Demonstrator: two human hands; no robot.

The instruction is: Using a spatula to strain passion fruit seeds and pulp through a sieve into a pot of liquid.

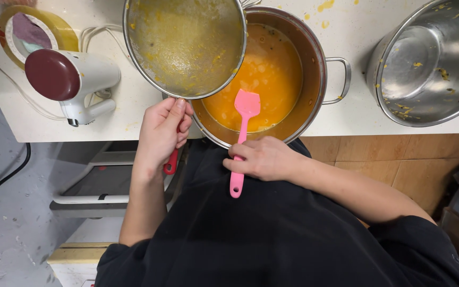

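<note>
the left hand (160, 133) is wrapped tight round the red handle (171, 163) of a metal strainer (184, 45), holding it tilted over the far rim of a steel pot (314, 58). the right hand (264, 158) is closed on a pink spatula (243, 133), whose blade hangs over the orange liquid (269, 74) in the pot. the pot sits at the near edge of the white surface (128, 114), which is flecked with yellow bits. toward the right edge stands an empty steel bowl (434, 58), smeared with scraps. near the left edge lies a white appliance (78, 79) with a dark red end, its cord trailing, and a yellow-rimmed dish (62, 29) at the far left corner. below the surface, grey speckled floor (6, 223) and brown tiles (394, 159).
</note>
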